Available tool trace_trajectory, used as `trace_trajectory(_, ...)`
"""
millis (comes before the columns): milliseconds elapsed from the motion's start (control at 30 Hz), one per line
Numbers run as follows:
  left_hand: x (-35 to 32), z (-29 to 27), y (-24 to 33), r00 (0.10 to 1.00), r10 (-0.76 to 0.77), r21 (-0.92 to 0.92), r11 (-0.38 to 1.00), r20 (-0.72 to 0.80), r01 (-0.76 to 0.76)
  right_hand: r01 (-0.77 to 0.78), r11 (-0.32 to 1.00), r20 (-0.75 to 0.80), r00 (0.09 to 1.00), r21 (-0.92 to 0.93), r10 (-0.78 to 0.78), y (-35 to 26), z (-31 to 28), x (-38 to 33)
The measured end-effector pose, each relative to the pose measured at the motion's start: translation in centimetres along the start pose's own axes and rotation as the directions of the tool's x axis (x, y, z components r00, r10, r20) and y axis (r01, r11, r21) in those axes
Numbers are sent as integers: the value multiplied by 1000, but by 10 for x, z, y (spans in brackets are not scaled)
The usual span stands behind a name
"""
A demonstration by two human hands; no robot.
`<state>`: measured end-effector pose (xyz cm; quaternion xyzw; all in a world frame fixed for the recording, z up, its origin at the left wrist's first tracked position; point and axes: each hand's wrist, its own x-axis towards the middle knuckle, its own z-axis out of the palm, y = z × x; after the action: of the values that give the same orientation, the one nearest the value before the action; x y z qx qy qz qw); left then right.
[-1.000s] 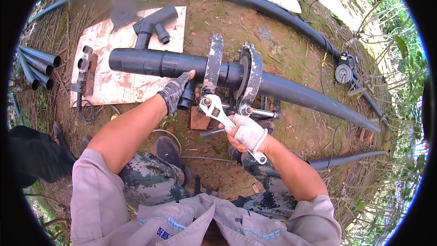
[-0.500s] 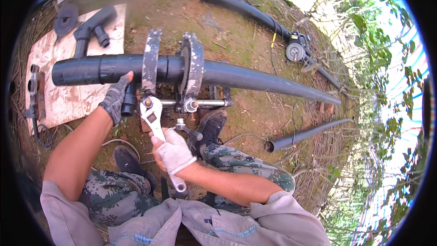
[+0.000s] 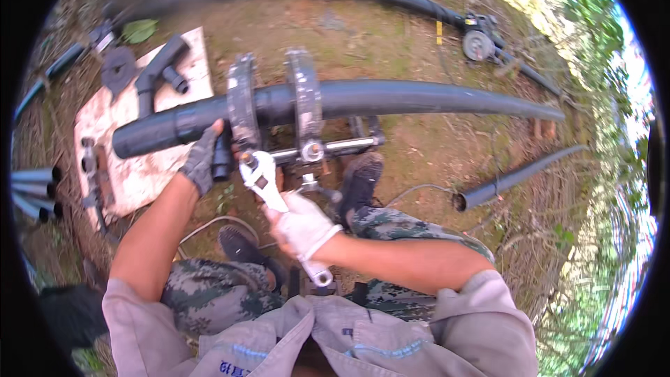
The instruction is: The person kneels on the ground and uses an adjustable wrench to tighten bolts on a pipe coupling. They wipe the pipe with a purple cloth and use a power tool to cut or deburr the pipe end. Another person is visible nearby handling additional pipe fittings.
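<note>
A black plastic pipe runs across in front of me, held in two worn metal clamp rings. On its left end sits a wider black fitting with a short side stub pointing toward me. My left hand, in a grey fingerless glove, is closed at the fitting's underside beside the stub; some of its fingers are hidden. Gloved in white, my right hand grips an adjustable wrench by its handle. The wrench's jaws are at the bolt end below the left clamp ring.
Left of the clamps, a pale board carries a black Y-shaped fitting. A power tool with a round disc lies at the far right. A short black pipe rests on the ground, and several pipe ends show at the left edge.
The view has shifted and tilted slightly, so the pipe and clamps appear further right. Both hands keep their holds, and the wrench stays at the left clamp's bolt.
</note>
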<state>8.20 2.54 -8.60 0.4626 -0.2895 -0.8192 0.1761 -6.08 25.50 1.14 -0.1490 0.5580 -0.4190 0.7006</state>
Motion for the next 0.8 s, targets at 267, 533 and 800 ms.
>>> trace_trajectory(267,-4,13,5,995,-48,38,998,-88,52,-95,952,371,906,-292,204,-68,-79,28)
trace_trajectory(533,-16,23,6,992,-52,62,996,-116,60,-57,949,408,894,-309,187,-78,-92,25)
trace_trajectory(800,-26,29,14,991,-48,93,994,-125,60,-117,939,356,905,-322,235,-87,-93,17)
